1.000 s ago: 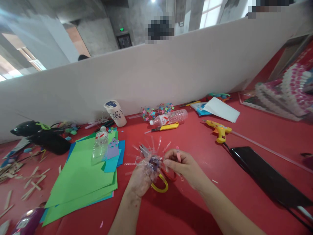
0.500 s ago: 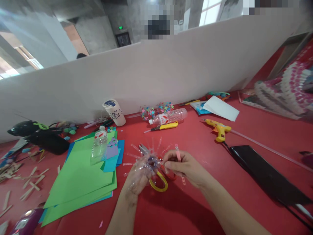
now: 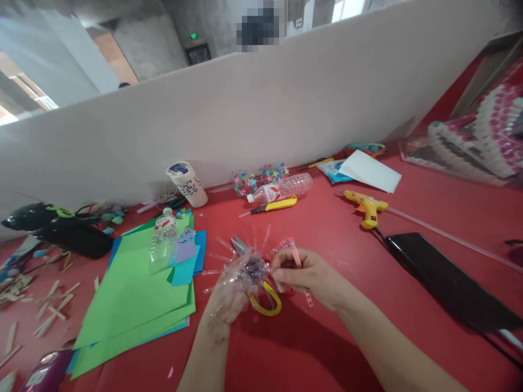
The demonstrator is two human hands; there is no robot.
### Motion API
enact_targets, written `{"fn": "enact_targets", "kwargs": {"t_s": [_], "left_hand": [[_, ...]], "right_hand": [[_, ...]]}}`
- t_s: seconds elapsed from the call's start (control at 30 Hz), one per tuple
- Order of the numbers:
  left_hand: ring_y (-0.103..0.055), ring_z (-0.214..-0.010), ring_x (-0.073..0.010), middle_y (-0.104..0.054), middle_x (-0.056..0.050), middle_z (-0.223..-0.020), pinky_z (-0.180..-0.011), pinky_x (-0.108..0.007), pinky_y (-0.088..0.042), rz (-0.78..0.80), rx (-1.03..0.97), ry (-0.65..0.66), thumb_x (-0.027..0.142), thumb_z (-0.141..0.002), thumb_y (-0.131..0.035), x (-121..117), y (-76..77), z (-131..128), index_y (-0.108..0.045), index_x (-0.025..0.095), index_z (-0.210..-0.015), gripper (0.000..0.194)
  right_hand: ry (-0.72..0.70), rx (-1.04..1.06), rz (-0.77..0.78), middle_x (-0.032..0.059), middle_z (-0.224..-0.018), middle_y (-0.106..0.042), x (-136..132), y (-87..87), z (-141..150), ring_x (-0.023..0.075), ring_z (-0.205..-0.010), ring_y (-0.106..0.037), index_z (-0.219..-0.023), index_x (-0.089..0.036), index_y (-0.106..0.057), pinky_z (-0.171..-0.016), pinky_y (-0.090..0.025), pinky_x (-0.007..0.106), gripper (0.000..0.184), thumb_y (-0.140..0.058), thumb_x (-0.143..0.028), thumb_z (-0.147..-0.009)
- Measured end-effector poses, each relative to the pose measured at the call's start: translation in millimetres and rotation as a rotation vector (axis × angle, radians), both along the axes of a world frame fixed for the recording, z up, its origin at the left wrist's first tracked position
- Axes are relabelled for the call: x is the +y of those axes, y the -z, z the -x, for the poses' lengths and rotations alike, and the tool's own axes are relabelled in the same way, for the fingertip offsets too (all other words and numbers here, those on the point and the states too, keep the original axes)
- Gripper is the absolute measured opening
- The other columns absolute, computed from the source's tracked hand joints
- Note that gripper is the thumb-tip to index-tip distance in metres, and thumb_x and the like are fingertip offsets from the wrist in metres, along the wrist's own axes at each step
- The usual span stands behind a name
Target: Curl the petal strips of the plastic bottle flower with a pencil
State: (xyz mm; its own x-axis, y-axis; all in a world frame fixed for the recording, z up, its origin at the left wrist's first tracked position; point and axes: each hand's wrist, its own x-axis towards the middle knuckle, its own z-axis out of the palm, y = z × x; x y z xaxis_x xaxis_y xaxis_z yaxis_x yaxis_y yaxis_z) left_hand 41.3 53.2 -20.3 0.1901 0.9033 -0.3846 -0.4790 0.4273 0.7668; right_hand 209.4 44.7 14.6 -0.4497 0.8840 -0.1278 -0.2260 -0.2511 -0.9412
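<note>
My left hand (image 3: 229, 291) is closed around a clear piece of plastic bottle (image 3: 253, 268), cut into thin strips that fan out on all sides. Close on its right, my right hand (image 3: 306, 275) has a slim pink pen-like stick (image 3: 295, 253) lodged between its fingers. Its thumb and forefinger pinch together at the edge of the plastic; whether they grip a strip is hard to make out. Under the hands lie scissors (image 3: 269, 305) with a yellow handle loop, blades pointing away and partly covered by the plastic.
Green paper sheets (image 3: 134, 294) and a clear bottle (image 3: 163, 245) are on the left. Beyond my hands lie another bottle (image 3: 281, 188), a yellow utility knife (image 3: 280, 204) and a paper cup (image 3: 187, 185). To the right are a yellow glue gun (image 3: 368, 209) and a black case (image 3: 445, 277).
The view has shifted slightly. My left hand has turned the cut plastic a little, so its round middle shows more. My right hand keeps the pink stick, almost in place.
</note>
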Motion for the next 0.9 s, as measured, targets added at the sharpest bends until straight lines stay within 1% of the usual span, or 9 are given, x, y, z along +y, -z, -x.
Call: {"fn": "enact_targets", "kwargs": {"t_s": [0.17,0.33,0.43,0.53,0.63,0.7,0.77,0.83,0.9], "left_hand": [[-0.059,-0.08,-0.0179,-0.066,-0.005,-0.076,-0.07,-0.027,-0.046,-0.033,-0.001,0.037,0.015,-0.067,-0.059,-3,-4.8,0,-0.066,0.016,-0.077,0.012],[-0.06,-0.076,-0.0186,-0.065,-0.006,-0.071,-0.065,-0.027,-0.046,-0.017,0.014,0.051,0.022,-0.071,-0.057,-4,-9.4,-2,-0.066,0.016,-0.07,0.01],[-0.06,-0.075,-0.0181,-0.065,-0.006,-0.071,-0.065,-0.026,-0.046,-0.028,0.0,0.063,0.021,-0.072,-0.056,-4,-12.6,-2,-0.066,0.016,-0.07,0.011],[-0.06,-0.074,-0.0172,-0.066,-0.006,-0.071,-0.065,-0.025,-0.046,-0.019,-0.022,0.062,0.018,-0.072,-0.056,-4,-11.0,-1,-0.067,0.016,-0.071,0.011],[-0.06,-0.071,-0.0156,-0.066,-0.006,-0.075,-0.064,-0.025,-0.047,0.019,-0.101,0.025,0.017,-0.073,-0.056,-2,-4.9,1,-0.066,0.014,-0.075,0.011],[-0.06,-0.07,-0.0147,-0.066,-0.006,-0.076,-0.064,-0.025,-0.048,0.052,-0.172,-0.005,0.017,-0.074,-0.055,0,-1.4,3,-0.065,0.012,-0.075,0.011],[-0.059,-0.067,-0.0139,-0.064,-0.006,-0.073,-0.059,-0.023,-0.048,0.078,-0.222,0.006,0.019,-0.076,-0.054,2,-0.1,3,-0.064,0.011,-0.075,0.013],[-0.059,-0.066,-0.0134,-0.063,-0.006,-0.073,-0.055,-0.022,-0.047,0.084,-0.245,0.016,0.018,-0.077,-0.053,2,-0.8,4,-0.063,0.011,-0.076,0.013],[-0.059,-0.068,-0.0132,-0.063,-0.006,-0.075,-0.057,-0.022,-0.047,0.071,-0.258,0.009,0.014,-0.076,-0.052,2,-2.3,4,-0.063,0.012,-0.077,0.011]], "right_hand": [[-0.007,0.002,0.011,-0.0019,-0.05,-0.059,-1,-3.9,1,0.0023,-0.036,-0.034,-0.067,-0.014,-0.054,-0.036,-0.019,0.017,0.012,-0.062,-0.023,-0.07],[0.001,-0.029,0.0,-0.0017,-0.051,-0.059,-2,-4.6,1,0.0029,-0.038,-0.037,-0.067,-0.014,-0.054,-0.038,-0.021,0.017,0.013,-0.062,-0.023,-0.07],[0.007,-0.049,-0.005,-0.0016,-0.051,-0.059,-3,-4.7,1,0.0029,-0.038,-0.036,-0.065,-0.014,-0.053,-0.038,-0.021,0.017,0.014,-0.062,-0.023,-0.069],[-0.005,-0.018,-0.029,-0.0007,-0.051,-0.059,-2,-3.8,1,0.0039,-0.04,-0.039,-0.066,-0.013,-0.055,-0.038,-0.022,0.017,0.013,-0.063,-0.024,-0.069],[-0.011,0.065,-0.065,0.0003,-0.052,-0.06,-2,-1.4,-3,0.004,-0.038,-0.037,-0.077,-0.014,-0.059,-0.037,-0.021,0.017,0.014,-0.061,-0.026,-0.072],[0.044,0.122,-0.097,-0.0003,-0.052,-0.061,-1,0.1,-6,0.0027,-0.035,-0.029,-0.083,-0.015,-0.058,-0.035,-0.017,0.017,0.015,-0.059,-0.027,-0.074],[0.128,0.141,-0.133,-0.0013,-0.052,-0.06,0,0.7,-8,0.0027,-0.034,-0.028,-0.081,-0.016,-0.057,-0.035,-0.015,0.017,0.012,-0.058,-0.026,-0.075],[0.192,0.088,-0.184,-0.0016,-0.051,-0.058,-1,0.3,-7,0.0044,-0.037,-0.036,-0.076,-0.016,-0.057,-0.035,-0.019,0.017,0.008,-0.058,-0.024,-0.074],[0.229,-0.005,-0.25,-0.0016,-0.051,-0.055,-3,-0.9,-4,0.0072,-0.042,-0.044,-0.073,-0.016,-0.058,-0.038,-0.026,0.018,0.006,-0.058,-0.022,-0.073]]}}
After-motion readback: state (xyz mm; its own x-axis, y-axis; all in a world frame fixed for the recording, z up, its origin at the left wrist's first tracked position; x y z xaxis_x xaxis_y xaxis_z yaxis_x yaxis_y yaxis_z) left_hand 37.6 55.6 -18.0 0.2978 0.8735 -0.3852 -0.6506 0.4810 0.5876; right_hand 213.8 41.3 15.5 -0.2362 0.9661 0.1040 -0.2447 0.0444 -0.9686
